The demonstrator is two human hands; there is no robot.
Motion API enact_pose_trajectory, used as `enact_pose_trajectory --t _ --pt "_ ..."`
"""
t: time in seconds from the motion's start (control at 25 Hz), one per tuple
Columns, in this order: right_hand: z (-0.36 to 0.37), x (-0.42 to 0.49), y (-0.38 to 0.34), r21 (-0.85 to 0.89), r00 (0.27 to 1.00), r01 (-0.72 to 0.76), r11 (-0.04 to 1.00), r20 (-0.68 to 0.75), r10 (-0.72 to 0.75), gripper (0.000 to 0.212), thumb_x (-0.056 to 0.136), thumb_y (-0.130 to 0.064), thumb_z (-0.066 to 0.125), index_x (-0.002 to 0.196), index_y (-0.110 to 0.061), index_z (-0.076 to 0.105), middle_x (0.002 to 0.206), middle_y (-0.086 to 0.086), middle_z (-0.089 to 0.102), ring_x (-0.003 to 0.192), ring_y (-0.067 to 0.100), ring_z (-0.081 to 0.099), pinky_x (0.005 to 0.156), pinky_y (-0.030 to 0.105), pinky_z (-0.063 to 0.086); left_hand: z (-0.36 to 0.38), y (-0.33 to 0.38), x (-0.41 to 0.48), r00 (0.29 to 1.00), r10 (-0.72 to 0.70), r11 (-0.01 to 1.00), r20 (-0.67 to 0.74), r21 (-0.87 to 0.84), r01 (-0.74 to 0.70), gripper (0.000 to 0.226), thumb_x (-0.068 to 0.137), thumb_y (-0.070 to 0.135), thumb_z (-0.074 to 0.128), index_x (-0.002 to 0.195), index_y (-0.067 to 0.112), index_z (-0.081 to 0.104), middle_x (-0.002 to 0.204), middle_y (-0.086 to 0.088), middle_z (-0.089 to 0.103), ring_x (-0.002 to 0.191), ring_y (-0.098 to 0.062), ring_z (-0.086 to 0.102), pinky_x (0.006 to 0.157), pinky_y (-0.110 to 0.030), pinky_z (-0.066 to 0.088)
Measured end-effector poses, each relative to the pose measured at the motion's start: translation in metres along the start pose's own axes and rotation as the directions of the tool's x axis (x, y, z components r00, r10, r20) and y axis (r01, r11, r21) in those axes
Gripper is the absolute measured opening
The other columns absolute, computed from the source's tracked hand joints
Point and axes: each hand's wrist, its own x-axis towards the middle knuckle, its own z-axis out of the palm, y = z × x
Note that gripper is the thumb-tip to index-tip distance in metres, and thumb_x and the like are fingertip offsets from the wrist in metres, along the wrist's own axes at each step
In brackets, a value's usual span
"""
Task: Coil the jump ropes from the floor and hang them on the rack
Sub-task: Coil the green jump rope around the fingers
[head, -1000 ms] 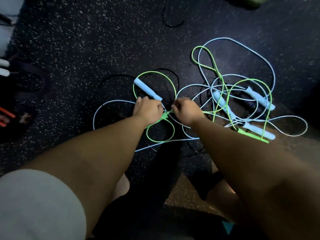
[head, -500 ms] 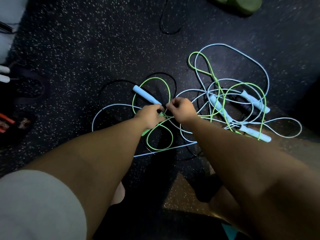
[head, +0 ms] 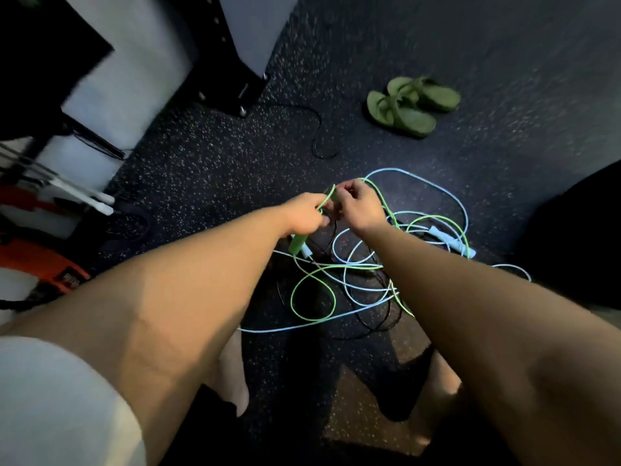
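At the far left edge lie blurred orange things [head: 50, 264] and two white sticks [head: 84, 196], too smeared to identify. Behind them a black post [head: 221, 45] with a row of holes stands against the pale wall, its base plate bolted to the speckled floor [head: 504, 95]. One loose black cord [head: 319, 139] curls on the floor just right of that plate. In the middle, the left hand [head: 302, 213] has its fingers curled and pinches the green rope [head: 327, 196], lifted off the floor; one green handle [head: 296, 243] sticks out from under that hand, with one pale-blue handle [head: 306, 253] touching it. Just beside it, the right hand [head: 363, 210] pinches the same green rope with thumb and fingertips. Beyond the hands, two green sandals [head: 413, 105] sit side by side. Below and to the right, the ropes lie tangled on the floor in three colours: green loops, pale-blue rope [head: 437, 186] and black rope [head: 379, 322] crossing over one another, so single ropes cannot be counted; both forearms cover part of the heap. Another pale-blue handle [head: 447, 237] lies in the tangle's right side. A dark bulk [head: 578, 237] fills the right edge.
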Motion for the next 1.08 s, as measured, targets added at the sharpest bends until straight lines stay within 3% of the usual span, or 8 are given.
enact_pose_trajectory --t 0.16,0.24,0.36,0.52,0.64,0.76,0.88,1.08 --pt "-0.040 -0.028 -0.048 -0.138 0.985 0.175 0.975 0.033 -0.172 0.047 0.085 0.001 0.048 0.125 -0.019 0.061 0.093 -0.007 0.061 0.082 0.012 0.060 0.074 0.024 0.048 -0.041 0.058 -0.062 0.990 0.109 0.986 0.091 -0.135 -0.096 0.028 0.086 -0.017 0.053 0.092 0.006 0.069 0.084 -0.004 0.067 0.076 -0.013 0.061 0.064 -0.010 0.048" --pt "-0.053 -0.042 -0.066 -0.221 0.962 0.269 0.937 0.109 -0.250 0.038 0.087 -0.003 0.056 0.120 -0.020 0.066 0.099 -0.006 0.064 0.092 0.014 0.063 0.083 0.026 0.050 -0.057 0.082 -0.092 0.979 0.185 0.969 0.089 -0.182 -0.166 0.031 0.080 -0.018 0.049 0.081 0.007 0.067 0.082 -0.009 0.068 0.077 -0.022 0.065 0.075 -0.023 0.054" --pt "-0.065 -0.070 -0.087 -0.264 0.938 0.337 0.904 0.176 -0.299 0.013 0.096 -0.009 0.058 0.094 -0.020 0.064 0.090 0.000 0.065 0.086 0.015 0.057 0.074 0.024 0.045 -0.071 0.102 -0.128 0.965 0.259 0.916 0.043 -0.328 -0.231 0.027 0.075 -0.016 0.047 0.074 0.006 0.063 0.080 -0.013 0.064 0.075 -0.028 0.065 0.080 -0.033 0.053" --pt "-0.088 -0.099 -0.110 -0.145 0.921 0.389 0.910 0.042 -0.387 0.021 0.098 -0.010 0.053 0.088 -0.026 0.060 0.089 0.005 0.070 0.085 0.024 0.065 0.088 0.040 0.051 -0.072 0.097 -0.154 0.974 0.228 0.826 0.008 -0.530 -0.190 0.015 0.065 0.012 0.053 0.069 0.009 0.067 0.067 -0.008 0.061 0.065 -0.025 0.064 0.079 -0.035 0.052" --pt "-0.104 -0.116 -0.133 -0.107 0.879 0.465 0.879 -0.056 -0.473 0.018 0.097 -0.012 0.056 0.097 -0.023 0.070 0.083 -0.006 0.068 0.075 0.006 0.058 0.078 0.031 0.049 -0.065 0.091 -0.157 0.977 0.211 0.789 -0.015 -0.588 -0.179 0.030 0.085 0.029 0.051 0.085 0.007 0.071 0.068 -0.007 0.066 0.075 -0.029 0.067 0.086 -0.037 0.048" --pt "-0.105 -0.127 -0.148 -0.163 0.825 0.563 0.810 0.052 -0.563 0.014 0.095 -0.015 0.063 0.104 -0.017 0.073 0.081 -0.015 0.065 0.070 -0.007 0.055 0.072 0.017 0.044 -0.060 0.097 -0.160 0.980 0.195 0.751 -0.036 -0.637 -0.173 0.038 0.099 0.036 0.040 0.096 0.009 0.066 0.064 -0.003 0.056 0.073 -0.026 0.064 0.082 -0.038 0.045" --pt "-0.104 -0.125 -0.144 -0.035 0.848 0.529 0.848 0.014 -0.529 0.008 0.091 -0.022 0.071 0.098 -0.019 0.070 0.074 -0.005 0.060 0.065 0.004 0.052 0.066 0.021 0.043 -0.062 0.104 -0.160 0.977 0.208 0.676 -0.055 -0.713 -0.184 0.038 0.099 0.041 0.035 0.078 0.018 0.056 0.053 0.005 0.032 0.053 -0.016 0.038 0.071 -0.037 0.038" --pt "-0.111 -0.113 -0.129 0.144 0.929 0.215 0.966 0.276 -0.247 0.018 0.097 -0.018 0.062 0.079 -0.017 0.063 0.072 0.003 0.063 0.073 0.022 0.060 0.078 0.039 0.044 -0.074 0.103 -0.156 0.967 0.253 0.587 -0.031 -0.790 -0.179 0.037 0.097 0.042 0.030 0.070 0.022 0.042 0.054 0.006 0.025 0.049 -0.014 0.026 0.065 -0.037 0.038"
